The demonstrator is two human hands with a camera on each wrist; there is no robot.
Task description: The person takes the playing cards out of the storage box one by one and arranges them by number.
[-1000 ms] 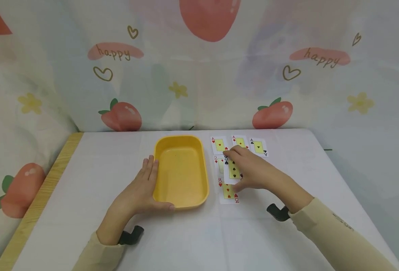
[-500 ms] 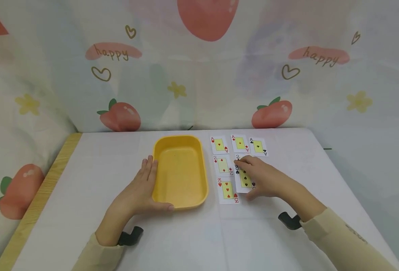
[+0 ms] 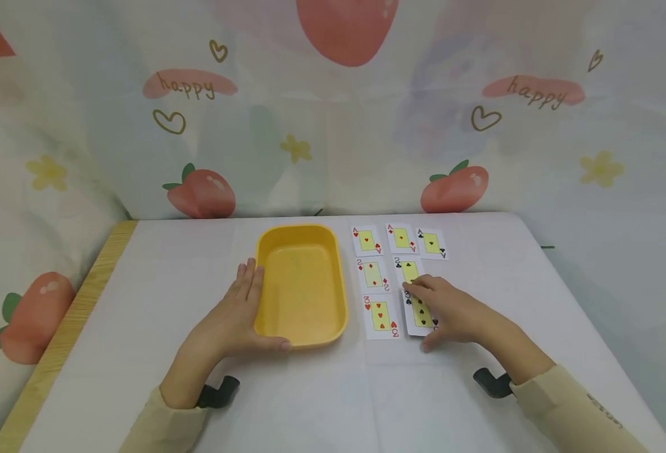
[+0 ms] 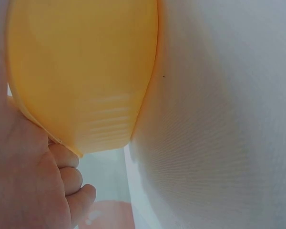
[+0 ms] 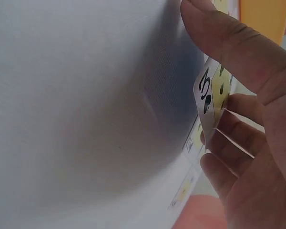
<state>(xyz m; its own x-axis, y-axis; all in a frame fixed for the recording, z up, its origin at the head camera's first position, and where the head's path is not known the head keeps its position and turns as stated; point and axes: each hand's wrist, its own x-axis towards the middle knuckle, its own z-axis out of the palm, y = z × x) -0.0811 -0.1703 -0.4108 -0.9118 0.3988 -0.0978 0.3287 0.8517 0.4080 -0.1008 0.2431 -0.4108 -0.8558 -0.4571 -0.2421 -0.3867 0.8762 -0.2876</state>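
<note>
My right hand (image 3: 451, 309) holds a three of spades playing card (image 3: 419, 314) by its edges, between thumb and fingers. In the right wrist view that card (image 5: 210, 93) is tilted close over the white tabletop. It overlaps the lower part of the two of clubs (image 3: 407, 267) in the head view. To its left lies the three of hearts (image 3: 380, 317), with the two of diamonds (image 3: 373, 275) above it. My left hand (image 3: 232, 314) rests against the left side of a yellow tray (image 3: 343, 302), fingers straight along the rim and thumb at the front corner.
Three aces, of hearts (image 3: 366, 241), diamonds (image 3: 402, 238) and clubs (image 3: 431, 243), form the back row on the white cloth (image 3: 321, 402). A printed curtain (image 3: 333, 157) hangs behind the table. Bare wood (image 3: 61, 352) shows along the left edge.
My right hand has carried the three of spades right and toward me, from over the two of diamonds to below the two of clubs, uncovering both twos. The left hand has stayed at the tray.
</note>
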